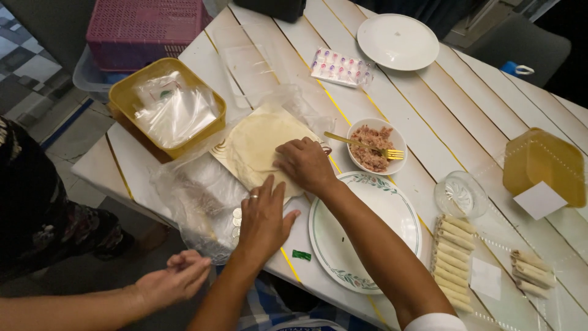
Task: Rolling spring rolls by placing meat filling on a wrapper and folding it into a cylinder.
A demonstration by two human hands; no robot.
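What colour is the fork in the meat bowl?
Gold. The fork rests across the white bowl, clearest in the head view.

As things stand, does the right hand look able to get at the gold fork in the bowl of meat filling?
Probably yes. The right hand rests on the round wrapper, just beside the bowl, and the gold fork lies across the filling with its handle pointing toward that hand. Nothing lies between them.

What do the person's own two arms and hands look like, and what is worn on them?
Both forearms are bare. The left hand wears a thin silver-coloured ring on one finger. The right hand shows no ring or watch; a white sleeve edge appears near that arm's upper end. No gloves on either hand.
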